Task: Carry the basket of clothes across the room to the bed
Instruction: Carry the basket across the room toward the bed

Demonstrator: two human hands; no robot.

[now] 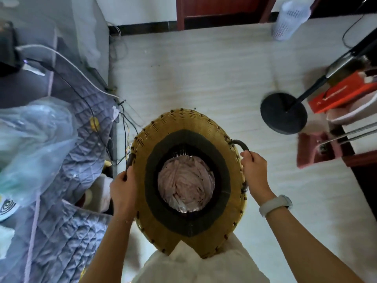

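A: Where is the basket (189,127) at this moment?

B: Dead centre, held up in front of the person's pale shirt (195,266) over the floor (204,74), which looks pale with fine ridged lines. The basket is round, woven from tan wicker with dark stitches dotting the rim, and a wide dark band lines its mouth.

A: And the clothes?

B: A crumpled pinkish fabric (185,188) fills the bottom, soft and folded on itself.

A: How are the hands set?

B: The left hand (122,190) sits at nine o'clock of the basket, fingers (124,176) curled tight around a dark looped handle (129,160). The right hand (255,172) is at three o'clock, fingers (245,155) wrapped closed over the matching curved handle (240,145). A smooth white wristband (275,205) circles the right wrist.

A: What surrounds them?

B: At nine o'clock, a grey quilted cover (71,180) with diamond stitching, a translucent plastic bag (34,139) lying on it, and thin cables (122,123) trailing off its edge. At two o'clock, a flat black disc base (283,113) with a slim pole, just beside an orange box (342,94). At one o'clock, far off, a white mesh bin (289,21).
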